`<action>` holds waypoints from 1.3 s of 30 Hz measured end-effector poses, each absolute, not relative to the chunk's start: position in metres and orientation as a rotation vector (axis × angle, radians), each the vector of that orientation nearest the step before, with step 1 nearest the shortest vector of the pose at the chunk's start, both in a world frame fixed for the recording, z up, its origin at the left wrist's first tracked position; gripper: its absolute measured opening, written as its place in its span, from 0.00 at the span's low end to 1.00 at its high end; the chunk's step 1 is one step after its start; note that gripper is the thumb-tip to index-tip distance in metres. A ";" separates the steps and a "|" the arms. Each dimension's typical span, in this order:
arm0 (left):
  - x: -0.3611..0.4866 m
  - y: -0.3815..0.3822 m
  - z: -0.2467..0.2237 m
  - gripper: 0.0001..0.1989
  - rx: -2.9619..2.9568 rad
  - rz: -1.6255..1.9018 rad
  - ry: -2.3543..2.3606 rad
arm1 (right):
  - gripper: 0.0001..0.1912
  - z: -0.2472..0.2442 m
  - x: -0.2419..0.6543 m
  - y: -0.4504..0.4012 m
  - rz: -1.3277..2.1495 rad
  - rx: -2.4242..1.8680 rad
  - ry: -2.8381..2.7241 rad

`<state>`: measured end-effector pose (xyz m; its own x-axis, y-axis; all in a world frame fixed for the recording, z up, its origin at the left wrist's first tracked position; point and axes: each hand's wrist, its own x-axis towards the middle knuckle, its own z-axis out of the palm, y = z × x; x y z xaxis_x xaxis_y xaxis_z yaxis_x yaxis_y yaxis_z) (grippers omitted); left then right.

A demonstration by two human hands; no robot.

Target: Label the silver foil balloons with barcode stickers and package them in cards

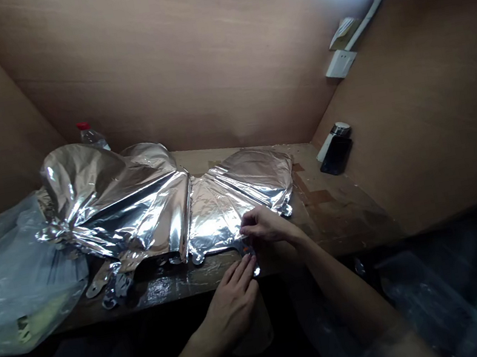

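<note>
A flat silver foil balloon (212,214) lies on the worktable in front of me. Its narrow tail (247,249), with a small orange mark on it, points toward the table's front edge. My left hand (234,299) rests on the end of this tail with the fingers stretched out flat. Just above, my right hand (265,226) is closed in a pinch at the foil where the tail meets the body; the fingertips' exact grip is partly hidden. Left of it lies a pile of larger, crumpled foil balloons (127,204), their tails hanging near the front edge.
A clear plastic bag (15,273) covers the table's left end. Behind the pile stands a bottle with a red cap (83,126). A dark phone (336,155) leans near the right wall beside a white object. Brown tape (318,196) marks the tabletop (342,215). Wooden panels enclose the table.
</note>
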<state>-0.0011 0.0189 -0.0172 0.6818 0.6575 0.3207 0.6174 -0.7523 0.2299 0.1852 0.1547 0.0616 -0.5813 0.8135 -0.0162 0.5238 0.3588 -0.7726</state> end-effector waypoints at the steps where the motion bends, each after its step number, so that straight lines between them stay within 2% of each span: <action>1: 0.001 0.017 -0.020 0.16 2.816 0.567 1.072 | 0.10 0.058 0.180 0.157 1.083 -1.182 -2.296; 4: 0.000 0.014 -0.021 0.16 2.838 0.537 1.082 | 0.11 0.049 0.170 0.156 1.018 -1.269 -2.373; 6: -0.002 0.014 -0.019 0.16 2.816 0.541 1.086 | 0.15 0.047 0.173 0.154 0.916 -1.382 -2.384; 8: -0.003 0.015 -0.016 0.15 2.768 0.548 1.076 | 0.21 0.050 0.186 0.149 0.708 -1.551 -2.385; 10: -0.004 0.015 -0.011 0.15 2.672 0.592 1.073 | 0.22 0.056 0.204 0.134 0.513 -1.658 -2.320; 12: -0.004 0.015 -0.001 0.15 2.509 0.676 1.085 | 0.20 0.060 0.221 0.108 0.614 -1.572 -2.205; 15: -0.002 0.024 0.020 0.16 2.255 0.782 1.065 | 0.21 0.056 0.241 0.058 1.244 -1.202 -1.986; 17: 0.006 0.043 0.034 0.15 2.160 0.733 0.992 | 0.15 0.048 0.251 0.030 1.395 -1.187 -1.823; 22: 0.060 0.136 0.049 0.12 2.182 0.759 1.188 | 0.14 0.038 0.283 0.000 1.340 -1.407 -1.528; 26: 0.103 0.195 0.041 0.19 2.301 0.649 1.258 | 0.12 0.043 0.305 -0.006 1.346 -1.383 -1.664; 30: 0.109 0.213 0.036 0.11 2.219 0.584 1.290 | 0.10 0.043 0.320 -0.007 1.281 -1.387 -1.773; 35: 0.093 0.230 0.037 0.14 2.054 0.615 1.346 | 0.13 0.043 0.325 0.006 1.258 -1.313 -1.791; 39: 0.086 0.237 0.039 0.09 1.917 0.614 1.317 | 0.15 0.061 0.315 0.036 1.121 -1.221 -1.891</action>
<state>0.0862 0.2370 0.0390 0.3649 0.9310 -0.0134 0.5884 -0.2194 0.7782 0.3146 0.0357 0.0605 -0.3834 0.9222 0.0493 0.3990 0.2136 -0.8917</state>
